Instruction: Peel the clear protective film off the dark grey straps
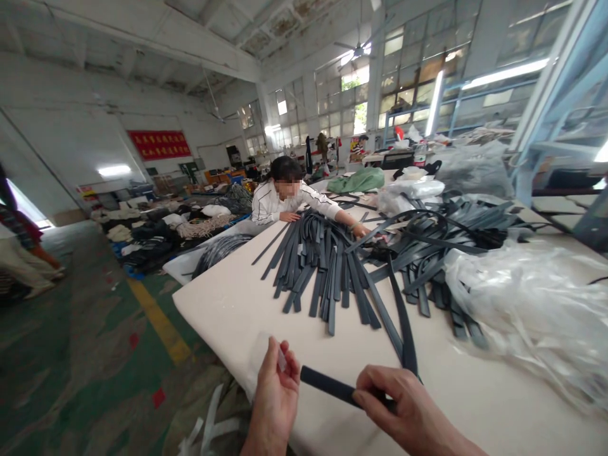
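My right hand (407, 400) pinches a dark grey flat strap (327, 384) near one end, thumb on top. The free end points left toward my left hand, and a dark band (406, 329) loops up behind the right hand to the pile. In my left hand (278, 396), fingers curled and palm turned up, a small translucent whitish piece (265, 352) is held by thumb and fingers. It looks like a thin film or label sheet; its exact kind is unclear. The strap's tip lies just beside the left fingers, with a narrow gap between.
Many similar straps (327, 272) are spread on the pale table (228, 304). Clear plastic bags (532, 310) lie at the right. Across the table a co-worker (275, 201) in a white jacket reaches over the straps. A green cloth (356, 180) lies farther back.
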`<state>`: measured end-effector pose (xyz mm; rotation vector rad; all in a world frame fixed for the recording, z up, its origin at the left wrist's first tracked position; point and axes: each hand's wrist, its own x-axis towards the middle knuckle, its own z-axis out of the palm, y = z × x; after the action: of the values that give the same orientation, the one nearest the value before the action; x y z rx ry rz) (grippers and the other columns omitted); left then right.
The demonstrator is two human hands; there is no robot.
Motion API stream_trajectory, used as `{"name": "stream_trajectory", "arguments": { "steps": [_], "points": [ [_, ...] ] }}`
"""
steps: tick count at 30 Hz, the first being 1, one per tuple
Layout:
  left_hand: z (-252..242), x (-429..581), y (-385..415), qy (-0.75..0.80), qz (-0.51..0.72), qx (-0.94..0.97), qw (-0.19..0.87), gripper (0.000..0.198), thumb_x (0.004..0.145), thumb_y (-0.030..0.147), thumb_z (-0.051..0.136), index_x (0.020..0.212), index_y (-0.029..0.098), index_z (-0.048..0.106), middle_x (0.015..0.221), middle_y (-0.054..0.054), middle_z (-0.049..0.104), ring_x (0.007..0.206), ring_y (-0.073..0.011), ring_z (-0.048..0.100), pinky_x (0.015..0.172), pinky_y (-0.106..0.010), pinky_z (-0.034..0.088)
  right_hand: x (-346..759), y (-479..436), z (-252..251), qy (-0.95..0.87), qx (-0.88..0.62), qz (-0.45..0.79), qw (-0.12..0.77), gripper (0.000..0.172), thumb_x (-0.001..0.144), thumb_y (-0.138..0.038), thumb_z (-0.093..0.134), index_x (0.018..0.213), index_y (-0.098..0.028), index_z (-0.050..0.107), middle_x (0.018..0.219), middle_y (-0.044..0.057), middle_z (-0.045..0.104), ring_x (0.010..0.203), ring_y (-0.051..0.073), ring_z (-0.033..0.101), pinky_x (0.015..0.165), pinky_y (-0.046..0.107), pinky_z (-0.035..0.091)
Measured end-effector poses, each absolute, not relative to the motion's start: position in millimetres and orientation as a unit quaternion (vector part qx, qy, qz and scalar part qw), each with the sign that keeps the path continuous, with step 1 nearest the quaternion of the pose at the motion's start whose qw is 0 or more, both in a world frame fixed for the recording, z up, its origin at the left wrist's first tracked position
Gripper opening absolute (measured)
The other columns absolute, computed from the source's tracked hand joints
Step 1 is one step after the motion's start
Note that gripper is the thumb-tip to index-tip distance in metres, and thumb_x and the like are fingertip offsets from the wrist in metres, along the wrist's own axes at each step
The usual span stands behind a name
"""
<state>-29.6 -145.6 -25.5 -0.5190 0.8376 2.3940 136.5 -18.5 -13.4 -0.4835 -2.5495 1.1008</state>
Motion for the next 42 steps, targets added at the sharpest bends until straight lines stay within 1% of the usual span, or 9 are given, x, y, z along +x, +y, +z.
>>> {"name": "stream_trajectory", "arguments": {
  "steps": [3,7,14,18,21,25,32,39,42],
  "points": [
    [-23,-30,-144,0.315,0.889,-0.198,0.267,0.005,0.083,0.017,0.065,0.086,0.014,0.062,0.073,-0.003,0.069,0.059,-0.0097,0.066,0.049,-0.017,0.055,135,-25,-14,-0.891,-0.164,0.396,0.146,0.022,0.082,-0.031,0.055,0.063,-0.02,0.056,0.058,-0.003,0.056,0.054,0.012,0.052,0.052,0.023,0.035],
    [-23,-26,-145,0.324,0.885,-0.187,0.276,0.005,0.085,0.015,0.063,0.09,0.013,0.063,0.079,-0.006,0.072,0.065,-0.0118,0.069,0.052,-0.017,0.056,133,-24,-20,-0.883,-0.178,0.408,0.15,0.025,0.084,-0.033,0.053,0.062,-0.02,0.055,0.057,-0.003,0.055,0.054,0.012,0.051,0.051,0.023,0.035],
    [-26,-14,-141,0.322,0.881,-0.202,0.283,0.003,0.086,0.013,0.06,0.087,0.013,0.063,0.076,-0.005,0.073,0.065,-0.0121,0.069,0.057,-0.019,0.059,130,-24,-21,-0.891,-0.196,0.382,0.147,0.023,0.082,-0.033,0.053,0.063,-0.021,0.056,0.057,-0.003,0.056,0.053,0.013,0.052,0.051,0.024,0.034],
    [-33,-9,-140,0.329,0.878,-0.192,0.29,0.004,0.086,0.013,0.06,0.088,0.014,0.063,0.079,-0.007,0.073,0.069,-0.0136,0.07,0.059,-0.021,0.06,130,-22,-23,-0.89,-0.201,0.379,0.153,0.022,0.082,-0.033,0.053,0.063,-0.021,0.056,0.057,-0.003,0.057,0.053,0.013,0.052,0.051,0.023,0.034],
    [-40,-8,-140,0.346,0.87,-0.194,0.293,0.004,0.085,0.013,0.061,0.088,0.014,0.063,0.08,-0.007,0.073,0.07,-0.0148,0.071,0.059,-0.022,0.06,130,-20,-26,-0.892,-0.201,0.372,0.162,0.022,0.082,-0.032,0.053,0.063,-0.021,0.056,0.056,-0.003,0.057,0.052,0.013,0.052,0.05,0.023,0.034],
    [-41,-13,-143,0.345,0.872,-0.183,0.295,0.004,0.086,0.012,0.06,0.087,0.014,0.063,0.08,-0.007,0.074,0.07,-0.0139,0.07,0.058,-0.021,0.059,130,-16,-24,-0.89,-0.201,0.374,0.166,0.022,0.081,-0.032,0.053,0.063,-0.021,0.057,0.056,-0.003,0.057,0.053,0.013,0.051,0.051,0.023,0.034],
    [-37,-16,-149,0.356,0.875,-0.152,0.29,0.006,0.087,0.015,0.06,0.086,0.015,0.066,0.081,-0.005,0.074,0.07,-0.0127,0.07,0.059,-0.021,0.058,131,-19,-16,-0.859,-0.224,0.432,0.158,0.026,0.084,-0.036,0.052,0.063,-0.021,0.057,0.056,-0.002,0.057,0.053,0.014,0.053,0.05,0.023,0.036],
    [-41,-13,-146,0.348,0.878,-0.148,0.293,0.01,0.088,0.014,0.057,0.085,0.015,0.067,0.082,-0.005,0.074,0.074,-0.0131,0.07,0.064,-0.022,0.059,131,-21,-18,-0.878,-0.216,0.397,0.156,0.023,0.083,-0.032,0.053,0.065,-0.02,0.058,0.058,-0.002,0.058,0.054,0.013,0.052,0.052,0.023,0.034],
    [-42,-9,-147,0.352,0.873,-0.153,0.3,0.011,0.088,0.013,0.058,0.084,0.014,0.068,0.082,-0.007,0.074,0.073,-0.0135,0.07,0.062,-0.022,0.059,131,-22,-15,-0.885,-0.212,0.387,0.148,0.024,0.084,-0.032,0.052,0.065,-0.019,0.058,0.059,-0.002,0.058,0.056,0.013,0.052,0.054,0.023,0.033]
  ]
}}
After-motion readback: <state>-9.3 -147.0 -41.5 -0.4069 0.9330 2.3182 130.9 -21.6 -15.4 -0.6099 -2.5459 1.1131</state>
